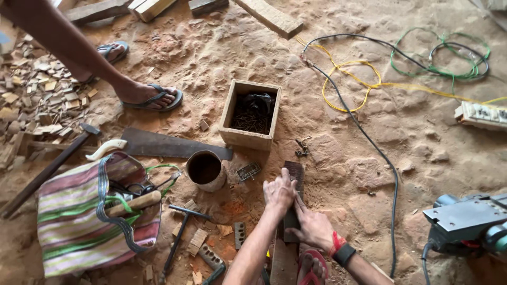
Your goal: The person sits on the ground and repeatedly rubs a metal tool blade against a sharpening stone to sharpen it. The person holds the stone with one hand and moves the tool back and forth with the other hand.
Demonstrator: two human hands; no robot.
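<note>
Both hands bear on a dark block [293, 200] lying on the floor: left hand [279, 192] pressed flat on top, right hand [312, 227] clamped along its near edge. Work looks mid-course; what remains cannot be told. Farther off, a nail box [250, 113]. Block's near end hidden.

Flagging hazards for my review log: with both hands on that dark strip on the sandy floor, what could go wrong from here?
1. The left hand and right hand press the dark strip with bare skin; a slip could scrape them.
2. Loose nails lie on the ground near a sandalled foot, which might step on them.
3. The black cable runs close beside the person and could snag a limb.
</note>
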